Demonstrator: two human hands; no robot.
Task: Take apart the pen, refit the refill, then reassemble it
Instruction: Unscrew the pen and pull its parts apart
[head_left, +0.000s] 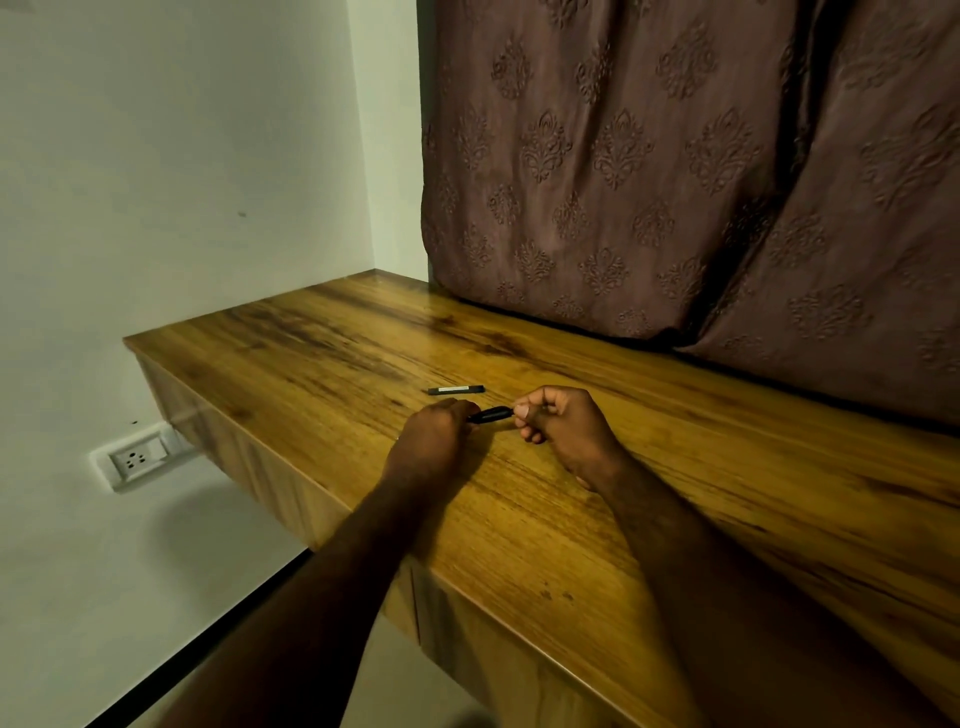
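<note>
Dim warm indoor light, soft shadows under the desk (322, 332), wide-angle bending at edges, slight softness

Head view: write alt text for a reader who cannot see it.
Two bare hands, left hand and right hand, hold a short black pen part between them over a wooden desk. Another black pen piece lies just beyond; brown patterned curtains hang behind.
</note>
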